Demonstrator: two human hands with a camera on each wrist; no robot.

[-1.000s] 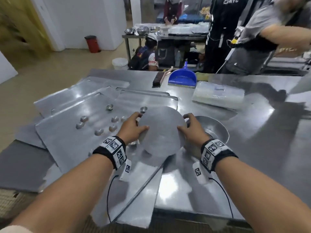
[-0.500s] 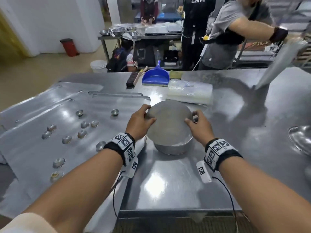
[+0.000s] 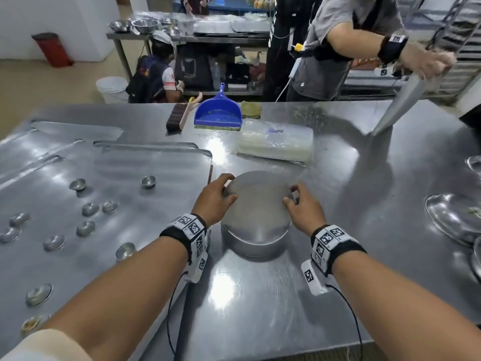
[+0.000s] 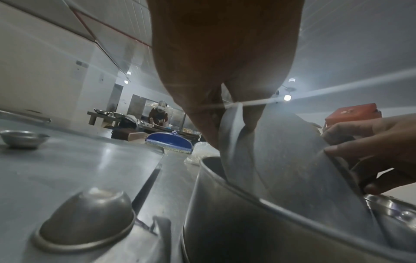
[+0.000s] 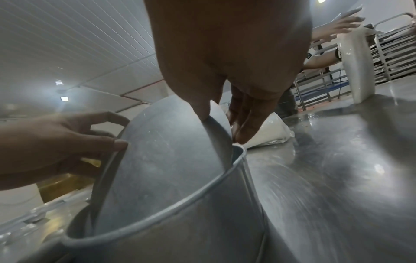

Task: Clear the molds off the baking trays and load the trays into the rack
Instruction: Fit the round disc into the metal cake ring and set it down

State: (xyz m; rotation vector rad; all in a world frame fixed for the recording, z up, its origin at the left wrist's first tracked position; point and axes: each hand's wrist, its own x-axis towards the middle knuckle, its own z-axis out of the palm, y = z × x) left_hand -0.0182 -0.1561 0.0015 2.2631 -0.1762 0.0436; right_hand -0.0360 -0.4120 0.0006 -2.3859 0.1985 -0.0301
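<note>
I hold a round flat metal disc (image 3: 257, 201) with both hands, tilted over a round metal pan (image 3: 255, 244) standing on the steel table. My left hand (image 3: 230, 187) pinches the disc's left edge between thumb and fingers, and my right hand (image 3: 290, 195) pinches its right edge. In the left wrist view the disc (image 4: 281, 160) dips with its near edge inside the pan (image 4: 209, 204). The right wrist view shows the same disc (image 5: 166, 160) in the pan (image 5: 180, 231). A baking tray (image 3: 161, 173) at left carries several small metal molds (image 3: 148, 181).
A blue dustpan (image 3: 218, 113), a brush (image 3: 179, 115) and a plastic-wrapped pack (image 3: 276, 142) lie behind the pan. Another person at the far right tilts a tray (image 3: 398, 105) on the table. Shallow metal plates (image 3: 453, 220) sit at right. A rack (image 3: 463, 35) stands behind.
Both hands carried the disc to the right, off the tray's edge and over the round pan. Its near edge now sits lower, inside the pan.
</note>
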